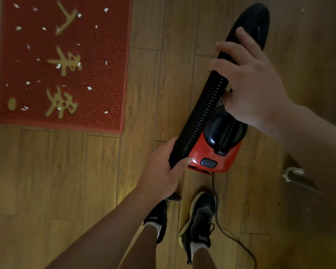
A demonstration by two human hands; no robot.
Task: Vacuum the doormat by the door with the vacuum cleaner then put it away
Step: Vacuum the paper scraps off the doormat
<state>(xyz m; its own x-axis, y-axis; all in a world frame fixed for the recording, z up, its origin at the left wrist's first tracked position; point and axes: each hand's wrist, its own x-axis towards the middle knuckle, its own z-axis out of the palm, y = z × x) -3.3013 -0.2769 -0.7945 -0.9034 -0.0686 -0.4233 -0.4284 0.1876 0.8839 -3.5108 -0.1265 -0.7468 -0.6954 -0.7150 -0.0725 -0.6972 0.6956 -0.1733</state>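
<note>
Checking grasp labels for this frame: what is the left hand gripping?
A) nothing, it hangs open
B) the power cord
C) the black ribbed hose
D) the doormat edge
C: the left hand is curled round the lower end of the black ribbed hose, beside the red vacuum body; the right hand grips its upper end.

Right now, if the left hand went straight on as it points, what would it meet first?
It grips the hose; pushing on, the left hand would probably hit the vacuum's red body just beyond it, though depth is unclear.
</note>
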